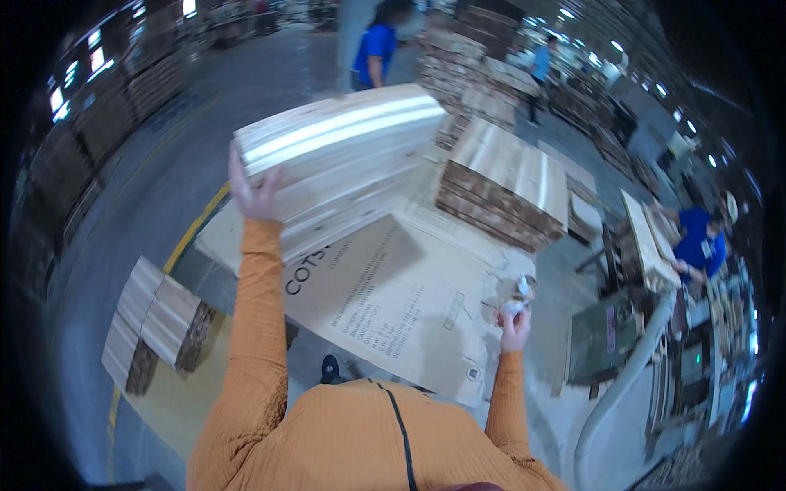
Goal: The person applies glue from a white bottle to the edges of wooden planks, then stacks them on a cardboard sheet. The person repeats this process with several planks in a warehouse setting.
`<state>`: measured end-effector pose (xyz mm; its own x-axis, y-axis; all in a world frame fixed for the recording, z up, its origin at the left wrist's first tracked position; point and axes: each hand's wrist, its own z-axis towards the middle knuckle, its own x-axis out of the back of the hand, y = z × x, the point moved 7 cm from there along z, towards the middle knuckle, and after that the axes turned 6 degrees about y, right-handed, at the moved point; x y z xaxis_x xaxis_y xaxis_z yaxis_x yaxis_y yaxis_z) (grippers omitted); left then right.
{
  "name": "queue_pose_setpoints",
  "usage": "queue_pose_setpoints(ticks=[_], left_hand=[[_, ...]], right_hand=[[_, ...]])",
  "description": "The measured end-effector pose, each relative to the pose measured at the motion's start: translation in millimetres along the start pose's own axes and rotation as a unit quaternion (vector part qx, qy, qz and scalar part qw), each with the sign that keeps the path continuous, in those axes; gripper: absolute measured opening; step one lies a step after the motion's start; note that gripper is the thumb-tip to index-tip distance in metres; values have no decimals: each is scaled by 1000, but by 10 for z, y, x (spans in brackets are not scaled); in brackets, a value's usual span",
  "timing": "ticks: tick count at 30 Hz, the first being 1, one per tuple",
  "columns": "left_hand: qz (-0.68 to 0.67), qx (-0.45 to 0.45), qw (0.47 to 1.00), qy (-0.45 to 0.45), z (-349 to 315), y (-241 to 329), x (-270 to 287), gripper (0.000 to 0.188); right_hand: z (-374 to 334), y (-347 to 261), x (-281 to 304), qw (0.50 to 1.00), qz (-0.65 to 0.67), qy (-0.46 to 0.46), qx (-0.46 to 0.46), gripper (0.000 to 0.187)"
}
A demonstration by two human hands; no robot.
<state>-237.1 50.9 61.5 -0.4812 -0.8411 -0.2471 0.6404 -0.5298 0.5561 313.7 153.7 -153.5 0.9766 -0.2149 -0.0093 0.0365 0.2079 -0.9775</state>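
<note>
My left hand (255,192) grips the left edge of a wide pale wooden panel (352,155), which is tilted up with a bright sheen along its top. Under it lies a flat brown cardboard sheet (409,303) with dark print. My right hand (514,327) is closed on a small whitish object (516,304) over the sheet's right side; blur hides its kind. Ahead of my right hand stands a stack of wooden boards (508,184), partly behind the panel.
Two bundles of wooden strips (151,315) rest at the left on a yellowish board (214,376). A grey pipe (618,393) curves beside a green machine (606,335) at the right. People in blue are at the far side and right (702,241).
</note>
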Motion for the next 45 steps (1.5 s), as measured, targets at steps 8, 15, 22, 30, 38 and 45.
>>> queue_pose_setpoints(ticks=[8, 15, 22, 30, 38, 45], left_hand=[[161, -50, 986, 14, -54, 142, 91, 92], [182, -56, 982, 9, 18, 163, 84, 95], [161, -36, 986, 13, 9, 145, 116, 95], [120, -8, 993, 3, -10, 109, 109, 94], [130, -10, 991, -2, 1, 131, 71, 94], [104, -2, 995, 4, -2, 72, 85, 95]], right_hand=[[447, -2686, -2891, 911, 154, -336, 185, 24], [177, -3223, -4388, 841, 266, -449, 138, 20], [200, -3015, -4707, 852, 294, -432, 20, 19], [101, -3045, -4692, 874, 221, -429, 60, 19], [165, -3025, -4721, 880, 196, -422, 93, 19], [158, -2998, -4776, 877, 188, -433, 91, 21]])
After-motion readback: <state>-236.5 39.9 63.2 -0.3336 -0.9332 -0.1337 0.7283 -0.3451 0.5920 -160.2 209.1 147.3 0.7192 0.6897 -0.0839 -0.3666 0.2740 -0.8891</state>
